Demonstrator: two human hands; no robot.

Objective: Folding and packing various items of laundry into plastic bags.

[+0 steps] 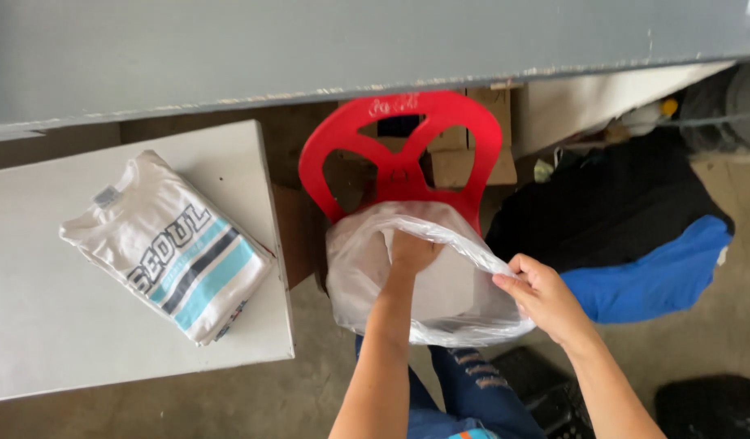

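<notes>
Over the seat of a red plastic chair with a cut-out back (401, 146), the person is holding open a thin, clear plastic bag (359, 276). The left hand (411, 250) is reaching down inside the bag, pressing on something white in there; can't tell whether the fingers are gripping it, since the film is blurring things. The right hand (541, 297) is pinching the bag's rim, pulling the mouth wide. Off to the left, a folded white T-shirt with teal and dark stripes (168, 244) is lying on a pale grey table (50, 325), well apart from both hands. A heap of black and blue cloth (635, 244) is sitting right of the chair.
</notes>
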